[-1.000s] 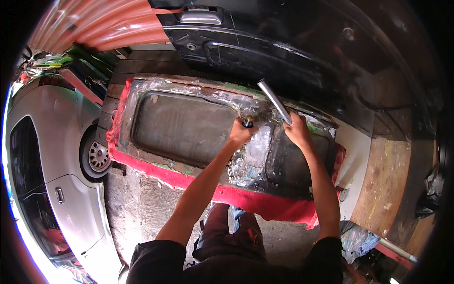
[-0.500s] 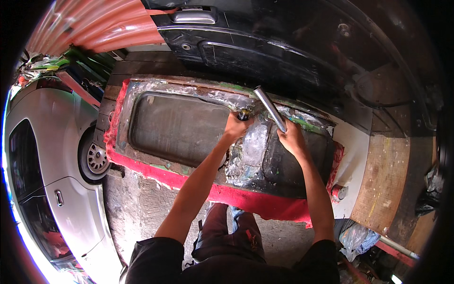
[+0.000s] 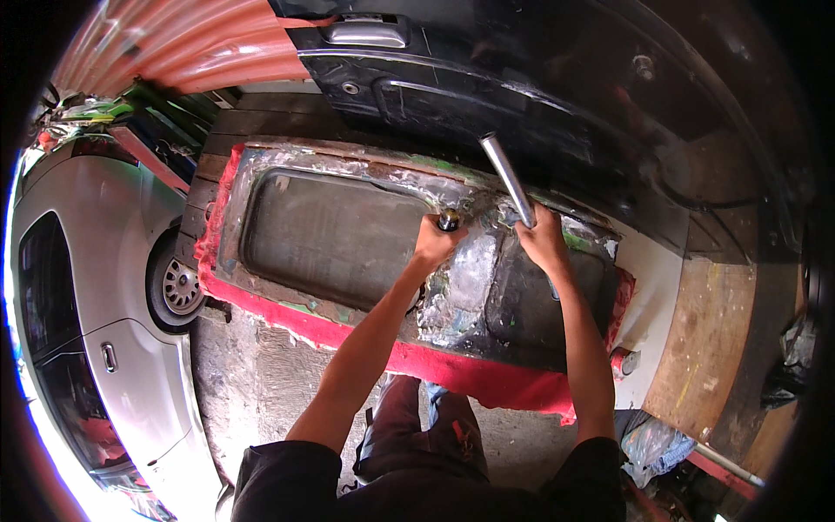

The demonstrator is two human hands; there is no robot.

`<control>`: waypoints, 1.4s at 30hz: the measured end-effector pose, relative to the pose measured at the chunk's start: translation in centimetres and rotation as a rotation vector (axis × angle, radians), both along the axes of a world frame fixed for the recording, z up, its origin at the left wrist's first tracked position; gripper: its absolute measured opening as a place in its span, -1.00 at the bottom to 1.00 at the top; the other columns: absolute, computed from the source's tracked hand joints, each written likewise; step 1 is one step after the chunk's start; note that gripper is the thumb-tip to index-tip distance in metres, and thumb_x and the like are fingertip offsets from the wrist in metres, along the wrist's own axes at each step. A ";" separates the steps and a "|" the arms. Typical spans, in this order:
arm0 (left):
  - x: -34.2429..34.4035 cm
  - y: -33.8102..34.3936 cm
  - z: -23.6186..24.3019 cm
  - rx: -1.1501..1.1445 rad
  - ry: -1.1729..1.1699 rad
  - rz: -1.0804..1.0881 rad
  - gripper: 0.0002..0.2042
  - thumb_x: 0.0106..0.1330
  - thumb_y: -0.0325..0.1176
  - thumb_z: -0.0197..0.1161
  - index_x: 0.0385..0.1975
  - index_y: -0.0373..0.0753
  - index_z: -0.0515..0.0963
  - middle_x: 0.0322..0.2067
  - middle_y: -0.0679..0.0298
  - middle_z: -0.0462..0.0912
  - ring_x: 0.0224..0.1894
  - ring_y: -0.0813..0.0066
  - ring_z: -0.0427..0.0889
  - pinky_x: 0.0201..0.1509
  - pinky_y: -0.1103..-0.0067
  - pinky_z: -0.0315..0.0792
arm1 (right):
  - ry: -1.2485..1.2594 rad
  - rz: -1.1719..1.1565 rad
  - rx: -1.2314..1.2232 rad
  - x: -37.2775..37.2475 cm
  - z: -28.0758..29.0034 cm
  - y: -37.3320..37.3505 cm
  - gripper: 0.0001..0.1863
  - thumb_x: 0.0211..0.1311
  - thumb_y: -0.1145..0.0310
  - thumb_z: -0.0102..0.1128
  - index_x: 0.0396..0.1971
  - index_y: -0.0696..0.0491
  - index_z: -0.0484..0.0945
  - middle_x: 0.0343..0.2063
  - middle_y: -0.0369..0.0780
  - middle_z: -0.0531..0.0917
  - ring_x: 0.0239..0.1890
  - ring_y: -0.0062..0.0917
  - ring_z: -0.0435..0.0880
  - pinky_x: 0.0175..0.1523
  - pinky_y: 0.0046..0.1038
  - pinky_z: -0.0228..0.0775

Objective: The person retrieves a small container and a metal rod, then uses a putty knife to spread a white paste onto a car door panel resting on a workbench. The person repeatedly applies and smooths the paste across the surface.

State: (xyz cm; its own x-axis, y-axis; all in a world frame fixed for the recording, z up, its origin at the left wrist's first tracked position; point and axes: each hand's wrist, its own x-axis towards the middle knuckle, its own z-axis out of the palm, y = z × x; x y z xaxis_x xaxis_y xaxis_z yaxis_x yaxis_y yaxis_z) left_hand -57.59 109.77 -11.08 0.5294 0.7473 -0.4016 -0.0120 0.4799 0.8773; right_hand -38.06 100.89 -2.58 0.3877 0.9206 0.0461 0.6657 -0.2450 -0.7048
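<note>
My left hand (image 3: 435, 240) is closed round a short dark-handled tool (image 3: 448, 222) with a yellowish end facing up; its lower end is hidden. Beneath it lies a worn metal vehicle panel (image 3: 326, 233) with two recessed, rounded areas. Between those recesses runs a strip of scraped, flaking whitish filler (image 3: 470, 270). A shiny hollow metal pipe (image 3: 507, 178) is gripped near its lower end by my right hand (image 3: 545, 238). The pipe tilts up and to the left, its far end apart from the left hand's tool. Red cloth (image 3: 452, 374) shows under the panel's edges.
Behind the panel stands a large black vehicle door (image 3: 487, 78) with a handle. At the left is a silver car (image 3: 130, 261), close to the workbench. Wooden boards (image 3: 704, 339) and a plastic bag (image 3: 648, 448) are at the right. A small can (image 3: 623, 363) sits beside the cloth.
My right hand has shifted slightly away and to the right, taking the pipe's far end farther from the left hand's tool. The left hand keeps its place on the panel.
</note>
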 end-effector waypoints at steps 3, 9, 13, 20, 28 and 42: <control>0.6 -0.5 0.0 0.112 0.001 0.020 -0.89 0.03 -0.50 0.37 -0.59 -0.33 0.55 -0.72 0.42 0.47 -0.71 0.71 0.33 -0.66 0.59 0.19 | 0.016 -0.016 -0.009 0.4 -0.2 0.4 -0.69 0.05 0.44 0.23 -0.17 0.19 0.54 -0.44 0.06 0.62 -0.33 -0.02 0.64 -0.23 -0.19 0.47; 0.5 -0.9 1.3 0.151 0.016 0.057 -0.78 0.07 -0.56 0.33 -0.70 -0.27 0.42 -0.78 0.41 0.39 -0.80 0.69 0.29 -0.77 0.60 0.09 | -0.221 0.201 -0.292 2.0 1.3 1.1 -0.74 0.05 0.47 0.23 -0.22 0.16 0.52 -0.41 0.09 0.62 -0.30 -0.01 0.64 -0.23 -0.19 0.47; 0.4 -0.6 -0.5 0.179 -0.010 0.037 -0.77 0.05 -0.53 0.34 -0.73 -0.26 0.41 -0.78 0.41 0.40 -0.80 0.69 0.30 -0.76 0.60 0.11 | 0.032 -0.143 -0.006 2.1 3.4 2.5 -0.77 0.07 0.48 0.15 -0.24 0.21 0.52 -0.55 0.02 0.58 -0.41 -0.17 0.66 -0.26 -0.20 0.46; 0.6 -0.8 -0.8 0.231 0.067 0.005 -0.80 0.01 -0.51 0.34 -0.72 -0.26 0.43 -0.77 0.42 0.42 -0.75 0.70 0.33 -0.70 0.59 0.16 | -0.152 0.227 -0.215 -0.1 1.7 0.8 -0.70 0.03 0.48 0.23 -0.17 0.19 0.53 -0.45 0.08 0.61 -0.31 -0.03 0.65 -0.21 -0.16 0.46; 1.3 -0.8 0.0 0.253 0.030 -0.009 -0.87 0.00 -0.52 0.35 -0.59 -0.31 0.49 -0.72 0.38 0.47 -0.72 0.67 0.35 -0.67 0.58 0.19 | -0.100 0.139 -0.143 -0.4 -1.5 0.1 -0.72 0.07 0.50 0.18 -0.17 0.20 0.54 -0.52 -0.01 0.60 -0.42 -0.26 0.64 -0.26 -0.26 0.44; -0.3 -0.3 0.2 0.008 -0.052 0.047 -0.77 0.06 -0.54 0.33 -0.72 -0.26 0.41 -0.79 0.40 0.39 -0.81 0.67 0.28 -0.77 0.57 0.08 | -0.012 -0.079 0.117 0.9 2.7 0.3 -0.57 0.05 0.51 0.19 0.00 0.20 0.49 -0.49 0.05 0.60 -0.41 -0.20 0.68 -0.29 -0.35 0.46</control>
State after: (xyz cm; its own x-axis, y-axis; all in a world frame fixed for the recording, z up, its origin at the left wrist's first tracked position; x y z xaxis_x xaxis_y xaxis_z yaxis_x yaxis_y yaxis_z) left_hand -57.89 109.45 -10.86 0.5138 0.7750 -0.3681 -0.0799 0.4704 0.8788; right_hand -37.19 101.20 0.09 0.4572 0.8756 0.1561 0.6561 -0.2135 -0.7238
